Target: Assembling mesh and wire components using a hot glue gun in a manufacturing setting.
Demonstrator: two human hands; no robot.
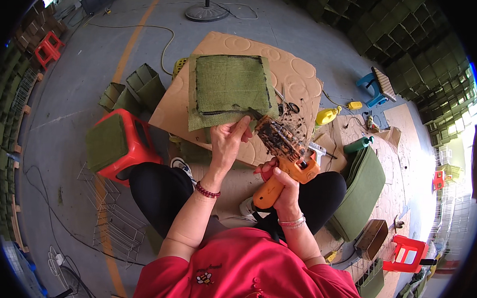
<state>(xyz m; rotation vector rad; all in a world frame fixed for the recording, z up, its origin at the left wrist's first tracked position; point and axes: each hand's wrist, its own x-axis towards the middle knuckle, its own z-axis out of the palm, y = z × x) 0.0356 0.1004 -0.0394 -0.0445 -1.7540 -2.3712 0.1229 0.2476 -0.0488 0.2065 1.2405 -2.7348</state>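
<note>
"Two hands at work: what lay left of them?"

"A green panel (107, 140) rested on the red stool (115, 167); I couldn't tell whether it was finished."

"And in the middle?"

"The green cloth (230, 87) lay flat on the cardboard (166, 106). A dark line ran along all four sides, so I judged the outline mostly done, the lower right corner perhaps left. My left hand (227, 140) was at its lower edge, though whether my fingertips pinched it, I couldn't tell."

"Your right?"

"My right hand (287, 191) was wrapped round the orange glue gun (285, 151), its blackened front near that corner. Farther right, stacked green sheets (361, 191) looked unmarked."
</note>
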